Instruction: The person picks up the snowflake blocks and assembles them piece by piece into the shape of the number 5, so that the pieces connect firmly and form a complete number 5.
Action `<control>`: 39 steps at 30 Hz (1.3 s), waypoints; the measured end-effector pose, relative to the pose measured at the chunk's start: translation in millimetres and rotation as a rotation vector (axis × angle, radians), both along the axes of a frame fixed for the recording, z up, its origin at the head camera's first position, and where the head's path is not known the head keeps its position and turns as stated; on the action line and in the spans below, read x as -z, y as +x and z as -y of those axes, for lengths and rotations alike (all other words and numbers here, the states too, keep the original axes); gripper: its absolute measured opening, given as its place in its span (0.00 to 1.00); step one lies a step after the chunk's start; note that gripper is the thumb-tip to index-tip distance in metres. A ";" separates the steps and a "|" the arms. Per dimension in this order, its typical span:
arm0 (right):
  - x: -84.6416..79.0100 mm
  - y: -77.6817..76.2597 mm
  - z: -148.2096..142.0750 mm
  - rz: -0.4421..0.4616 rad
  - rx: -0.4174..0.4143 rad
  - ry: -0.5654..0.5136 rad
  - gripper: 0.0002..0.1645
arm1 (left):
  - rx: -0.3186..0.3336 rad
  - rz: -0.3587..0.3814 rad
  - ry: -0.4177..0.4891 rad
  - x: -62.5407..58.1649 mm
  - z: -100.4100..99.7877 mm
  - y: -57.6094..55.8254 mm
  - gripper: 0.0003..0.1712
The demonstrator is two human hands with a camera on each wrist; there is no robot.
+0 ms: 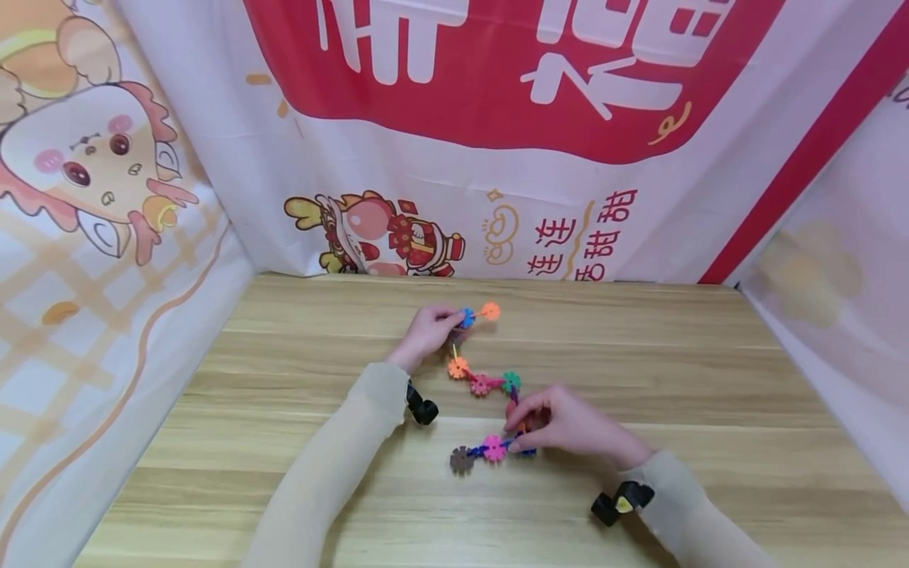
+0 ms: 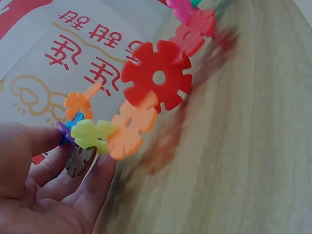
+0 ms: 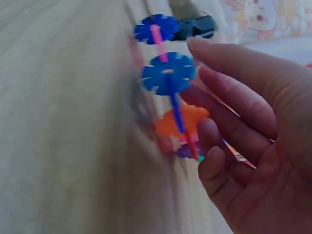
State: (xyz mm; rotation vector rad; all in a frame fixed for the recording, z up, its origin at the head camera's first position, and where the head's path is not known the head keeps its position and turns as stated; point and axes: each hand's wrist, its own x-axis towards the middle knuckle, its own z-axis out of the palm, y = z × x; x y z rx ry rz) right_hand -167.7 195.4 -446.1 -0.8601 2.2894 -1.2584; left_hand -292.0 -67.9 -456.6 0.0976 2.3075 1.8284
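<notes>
A chain of colourful interlocking plastic snowflake discs (image 1: 480, 384) winds across the table between the hands. At its far end my left hand (image 1: 431, 331) pinches a purple-and-blue disc (image 2: 68, 132) between thumb and fingers. An orange disc (image 1: 491, 311) sticks out past that grip, and a brown disc (image 2: 80, 161) hangs against the fingers. My right hand (image 1: 571, 422) is at the near bend, its fingers loosely curved around the chain beside a blue disc (image 3: 168, 73) and an orange disc (image 3: 183, 121). Whether its fingertips touch the chain is hard to tell. A dark brown disc (image 1: 461, 460) forms the near end.
The chain lies over a wood-grain table (image 1: 312, 355). A printed cloth (image 1: 440, 166) hangs at the back edge, and more printed cloth stands along both sides. Black camera straps (image 1: 420, 404) sit on both wrists.
</notes>
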 end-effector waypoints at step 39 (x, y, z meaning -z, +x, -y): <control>-93.3 -28.5 9.8 0.086 0.084 -0.215 0.07 | 0.208 -0.038 -0.210 -4.5 8.6 24.6 0.20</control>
